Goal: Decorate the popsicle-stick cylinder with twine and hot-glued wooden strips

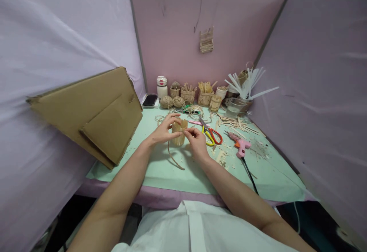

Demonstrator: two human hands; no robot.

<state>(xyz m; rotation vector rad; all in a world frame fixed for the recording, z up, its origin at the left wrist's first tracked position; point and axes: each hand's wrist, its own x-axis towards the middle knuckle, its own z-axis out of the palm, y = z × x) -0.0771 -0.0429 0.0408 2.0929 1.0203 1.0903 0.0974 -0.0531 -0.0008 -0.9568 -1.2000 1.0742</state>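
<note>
Left hand (165, 130) curls around the upright wooden cup (179, 139); right hand (196, 140) pinches closed at its right front, pinched item unclear.

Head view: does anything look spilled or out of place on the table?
Yes: wood scraps lie scattered near the glue gun, and thin sticks sprawl loose behind it, whereas other sticks stand in baskets.

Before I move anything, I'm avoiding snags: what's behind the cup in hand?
Well behind the cup are twine balls and a basket of sticks. The cup and left hand cover whatever lies directly behind.
</note>
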